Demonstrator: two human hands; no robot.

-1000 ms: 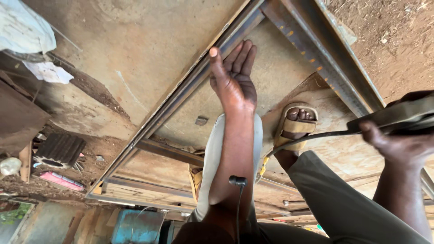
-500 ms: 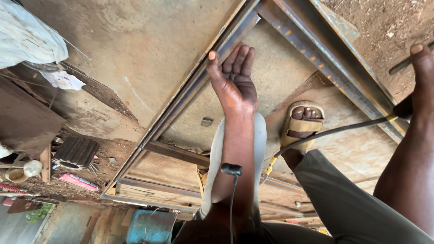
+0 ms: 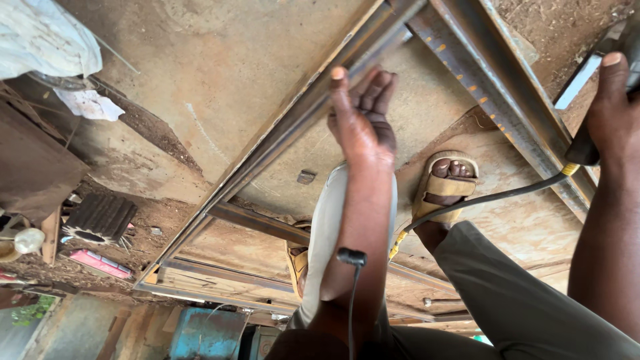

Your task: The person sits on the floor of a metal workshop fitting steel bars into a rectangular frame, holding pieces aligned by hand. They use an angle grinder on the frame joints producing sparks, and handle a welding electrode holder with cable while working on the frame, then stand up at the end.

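Power tool [image 3: 603, 100] now raised in right hand [image 3: 617, 107]; left hand [image 3: 363, 120] stays open, flat.

dark tool [image 3: 603, 100] cut off by the edge

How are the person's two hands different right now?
The left hand is open and holds nothing, fingers half curled, reaching toward the long rusty steel bar. The right hand is closed around a dark tool near the picture's right edge, with a black cable trailing from it. The left hand shows whole, while the right hand is partly cut off by the frame. Both hands are bare and raised over the rusty metal frame.
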